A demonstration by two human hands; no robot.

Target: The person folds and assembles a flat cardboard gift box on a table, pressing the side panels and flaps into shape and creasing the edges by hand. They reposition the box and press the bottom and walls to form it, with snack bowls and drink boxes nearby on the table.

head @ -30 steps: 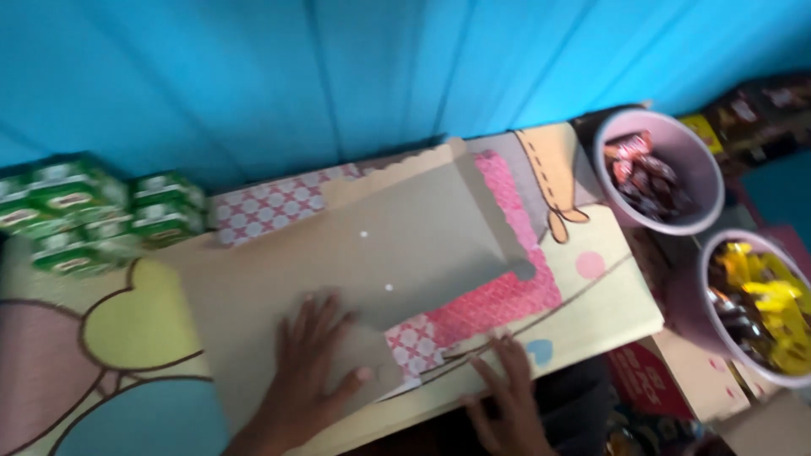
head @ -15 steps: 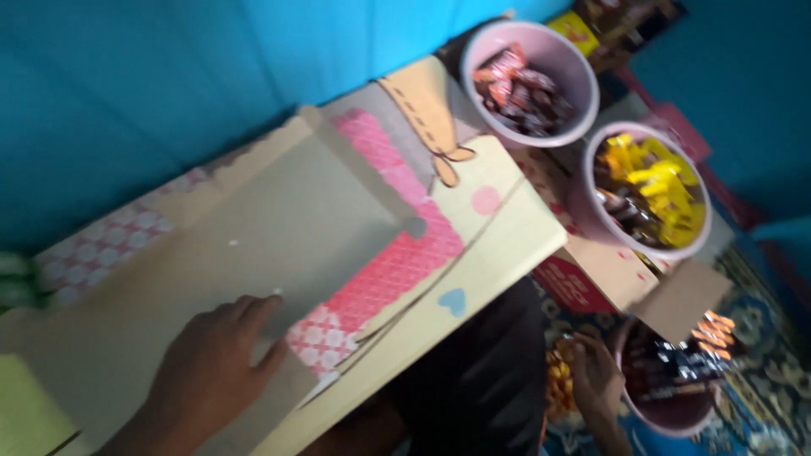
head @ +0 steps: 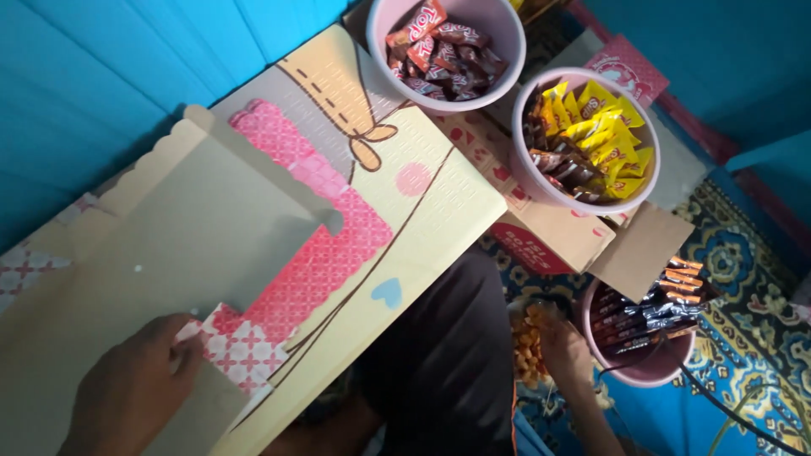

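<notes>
My left hand (head: 135,388) rests flat on a flattened tan cardboard sheet with pink patterned edges (head: 194,245), which lies on a low table with a cartoon-print top (head: 422,203). My right hand (head: 562,350) reaches down to the floor at the right, its fingers in a clear bag of small orange snacks (head: 525,338), next to a pink bowl of dark and orange stick packets (head: 646,325). Whether it grips anything is not visible.
Two pink bowls stand beyond the table's right end: one with red and brown candy bars (head: 443,42), one with yellow and brown packets (head: 583,139). A brown cardboard box (head: 574,236) sits under them. A patterned rug (head: 743,279) covers the floor; a blue wall (head: 101,67) lies behind.
The view has swung right and down. My right hand left the table edge and went down to the snack bag beside the pink bowl. The left hand stays on the cardboard.
</notes>
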